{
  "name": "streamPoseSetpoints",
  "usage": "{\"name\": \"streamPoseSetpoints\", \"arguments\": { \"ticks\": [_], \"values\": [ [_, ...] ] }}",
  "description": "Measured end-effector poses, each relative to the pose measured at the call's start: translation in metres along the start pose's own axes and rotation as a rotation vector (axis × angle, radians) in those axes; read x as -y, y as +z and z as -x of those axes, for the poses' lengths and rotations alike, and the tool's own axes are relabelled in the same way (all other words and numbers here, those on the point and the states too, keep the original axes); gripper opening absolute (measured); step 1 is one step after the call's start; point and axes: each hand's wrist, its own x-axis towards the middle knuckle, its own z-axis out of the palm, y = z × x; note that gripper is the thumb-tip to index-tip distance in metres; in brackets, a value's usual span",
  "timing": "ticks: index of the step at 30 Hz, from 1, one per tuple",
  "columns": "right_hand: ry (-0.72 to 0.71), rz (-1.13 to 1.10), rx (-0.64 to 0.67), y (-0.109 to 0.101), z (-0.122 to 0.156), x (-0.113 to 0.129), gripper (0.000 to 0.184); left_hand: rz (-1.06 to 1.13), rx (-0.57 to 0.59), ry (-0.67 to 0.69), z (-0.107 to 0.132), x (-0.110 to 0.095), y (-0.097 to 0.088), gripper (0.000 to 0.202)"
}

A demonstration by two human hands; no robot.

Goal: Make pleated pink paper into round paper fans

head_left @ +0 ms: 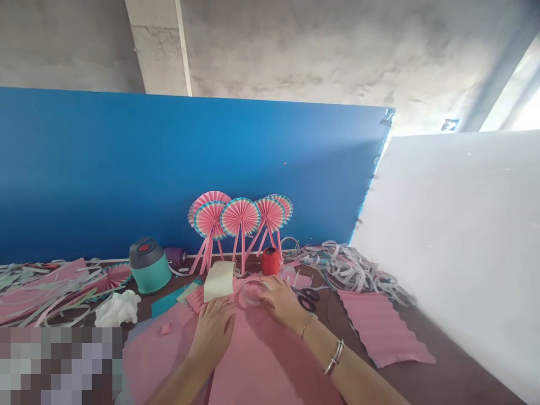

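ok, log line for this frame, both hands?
left hand: flat on pink paper sheet, fingertips at pale yellow paper | right hand: on clear tape roll | scissors: beside right hand

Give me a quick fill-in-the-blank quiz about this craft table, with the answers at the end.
The paper fans lean against a ___ board.
The scissors by the right hand have ___ handles.
The left hand rests flat on ___ paper.
The spool below the fans is ___.
Missing words: blue; black; pink; red.
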Motion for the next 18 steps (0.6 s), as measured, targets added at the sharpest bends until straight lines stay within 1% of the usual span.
{"name": "streamPoseSetpoints", "arguments": {
  "ticks": [2,4,7,9,13,14,15,18],
  "values": [
    [0.098,-0.274,-0.102,0.0,-0.006,-0.003,0.011,0.042,-0.075,-0.006,-0.001,0.001,-0.001,0.027],
    [0.189,-0.485,-0.167,-0.002,-0.013,-0.004,0.019,0.08,-0.116,-0.006,-0.003,-0.001,-0.003,0.026],
    [0.296,-0.771,-0.23,-0.009,-0.021,0.0,0.026,0.121,-0.138,-0.019,-0.005,-0.006,-0.007,0.025],
    [0.34,-0.883,-0.267,-0.014,-0.022,0.006,0.03,0.141,-0.146,-0.028,-0.008,-0.01,-0.011,0.025],
    [0.327,-0.842,-0.295,-0.019,-0.014,0.024,0.034,0.188,-0.199,0.005,-0.015,-0.024,-0.022,0.031],
    [0.313,-0.816,-0.294,-0.02,-0.011,0.03,0.033,0.196,-0.241,0.017,-0.018,-0.029,-0.025,0.033],
    [0.29,-0.771,-0.292,-0.02,-0.008,0.035,0.031,0.199,-0.257,0.042,-0.022,-0.034,-0.027,0.036],
    [0.186,-0.535,-0.307,-0.021,-0.001,0.049,0.026,0.193,-0.285,0.094,-0.032,-0.047,-0.03,0.04]
  ]
}}
